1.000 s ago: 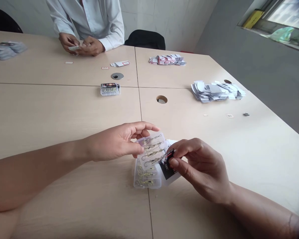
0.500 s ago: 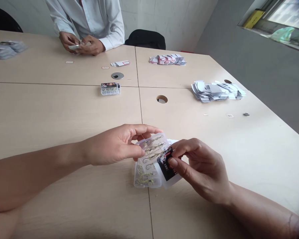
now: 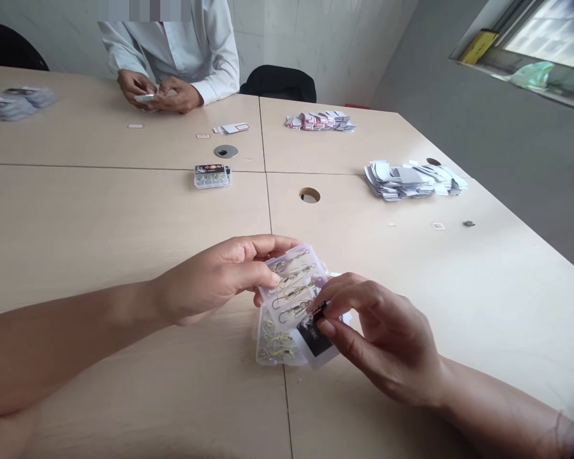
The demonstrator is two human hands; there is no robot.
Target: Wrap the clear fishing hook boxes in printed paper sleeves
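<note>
A clear plastic box [image 3: 293,280] with hooks in its compartments is held tilted by my left hand [image 3: 220,275], thumb on top and fingers behind. Under it, another clear box [image 3: 277,344] with hooks and yellow-green cord rests on the table. My right hand [image 3: 382,338] pinches a black printed card [image 3: 316,333] between thumb and index finger, beside the lower right of the held box. Something translucent lies beneath the card; my right fingers partly hide it.
Across the table [image 3: 124,223] a person's hands [image 3: 160,94] hold a small item. Farther off are small hook boxes [image 3: 212,176], a white card pile [image 3: 414,180], red-edged cards [image 3: 320,121], bagged packs [image 3: 16,103] and a table hole [image 3: 309,195].
The held box has tilted a little more to the left. My right hand and the black card have shifted slightly down and left. The whole view has also shifted slightly.
</note>
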